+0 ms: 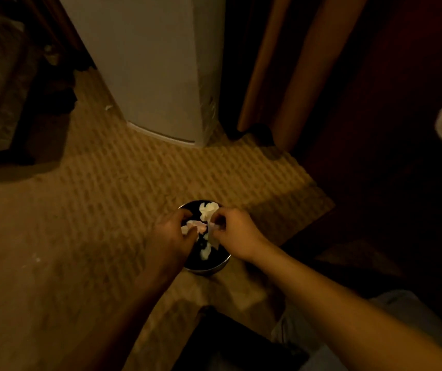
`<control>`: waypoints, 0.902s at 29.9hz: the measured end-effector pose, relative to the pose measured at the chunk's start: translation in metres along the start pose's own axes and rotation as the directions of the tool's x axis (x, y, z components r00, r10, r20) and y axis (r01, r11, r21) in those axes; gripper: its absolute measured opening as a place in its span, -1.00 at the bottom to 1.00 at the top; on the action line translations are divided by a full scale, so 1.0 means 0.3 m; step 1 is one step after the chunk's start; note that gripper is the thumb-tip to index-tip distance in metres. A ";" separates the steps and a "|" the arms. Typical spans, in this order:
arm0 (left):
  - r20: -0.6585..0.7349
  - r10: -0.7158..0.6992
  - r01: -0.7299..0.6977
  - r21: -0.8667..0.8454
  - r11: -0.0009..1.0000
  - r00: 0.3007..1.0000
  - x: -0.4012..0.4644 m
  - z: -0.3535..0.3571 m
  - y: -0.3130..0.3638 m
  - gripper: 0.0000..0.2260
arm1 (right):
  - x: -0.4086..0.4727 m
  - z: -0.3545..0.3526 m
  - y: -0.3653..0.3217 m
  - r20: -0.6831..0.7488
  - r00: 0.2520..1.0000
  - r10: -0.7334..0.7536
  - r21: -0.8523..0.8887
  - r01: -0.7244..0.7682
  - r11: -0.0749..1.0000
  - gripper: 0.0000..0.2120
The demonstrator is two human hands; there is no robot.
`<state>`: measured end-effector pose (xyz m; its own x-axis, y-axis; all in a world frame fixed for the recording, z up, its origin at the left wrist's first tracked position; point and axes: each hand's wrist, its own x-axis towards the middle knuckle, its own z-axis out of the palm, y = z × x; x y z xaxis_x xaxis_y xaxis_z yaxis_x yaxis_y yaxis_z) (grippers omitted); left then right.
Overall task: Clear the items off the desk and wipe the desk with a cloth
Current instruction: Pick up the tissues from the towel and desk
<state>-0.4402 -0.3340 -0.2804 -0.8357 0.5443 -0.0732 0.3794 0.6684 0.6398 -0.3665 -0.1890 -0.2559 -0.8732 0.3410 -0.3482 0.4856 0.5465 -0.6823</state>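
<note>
Over the small round waste bin (206,266) on the patterned carpet (123,183), we have both hands held close together above its dark mouth. Our left hand (170,236) curls round a pinkish-white crumpled tissue (197,226), and our right hand (234,232) pinches a pale scrap of paper (212,235) between thumb and fingertips; more white wads (208,210) already lie inside. The desk itself is out of view, so we judge this to be the clearing step, with wiping not yet done. The bin's mouth is narrow and our hands cover much of it, so a light scrap let go near the rim could flutter onto the carpet; a knock from a wrist might tip the bin, which looks light. Open carpet lies to the left and ahead; a white appliance (155,76) stands beyond, dark wooden furniture (375,156) crowds the right, and a dark object (228,341) sits near our knees.
</note>
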 end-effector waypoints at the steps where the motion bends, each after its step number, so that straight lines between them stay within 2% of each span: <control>1: -0.015 0.014 -0.014 0.012 1.000 1.000 0.000 0.004 -0.005 -0.76 | -0.002 0.004 0.002 0.004 1.000 -0.004 -0.010 0.004 1.000 -0.77; 5: -0.015 0.064 -0.064 0.009 0.998 0.998 0.012 -0.001 0.024 -0.61 | -0.012 -0.023 0.001 -0.005 1.000 -0.014 -0.042 0.014 0.999 -0.66; 9: 0.028 0.061 -0.060 -0.050 0.997 0.998 0.025 -0.044 0.105 -0.70 | -0.054 -0.130 -0.055 -0.043 0.997 -0.065 -0.081 0.062 0.995 -0.75; 11: 0.020 0.107 -0.106 -0.026 0.994 0.994 0.042 -0.067 0.169 -0.71 | -0.088 -0.210 -0.099 -0.075 0.990 -0.122 -0.122 0.113 0.986 -0.72; 14: -0.042 0.248 -0.247 0.027 0.969 0.968 0.054 -0.130 0.317 -0.71 | -0.173 -0.359 -0.164 -0.150 0.964 -0.218 -0.257 0.175 0.950 -0.62; 19: -0.105 0.522 -0.503 0.162 0.849 0.847 0.056 -0.260 0.637 -0.55 | -0.398 -0.646 -0.223 -0.327 0.886 -0.328 -0.503 0.131 0.855 -0.62; 22: -0.112 0.619 -0.598 0.171 0.783 0.778 0.019 -0.305 0.857 -0.63 | -0.547 -0.785 -0.220 -0.479 0.820 -0.312 -0.463 0.065 0.884 -0.70; 27: -0.095 0.771 -0.758 0.141 0.637 0.630 -0.080 -0.274 1.167 -0.66 | -0.769 -0.934 -0.149 -0.633 0.745 -0.210 -0.360 -0.044 0.932 -0.62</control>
<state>-0.3201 -0.1546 0.0084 -0.2716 0.8101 0.5195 0.9309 0.0842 0.3553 -0.1748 -0.0779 0.0351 -0.7259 0.6235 0.2904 0.5058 0.7701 -0.3888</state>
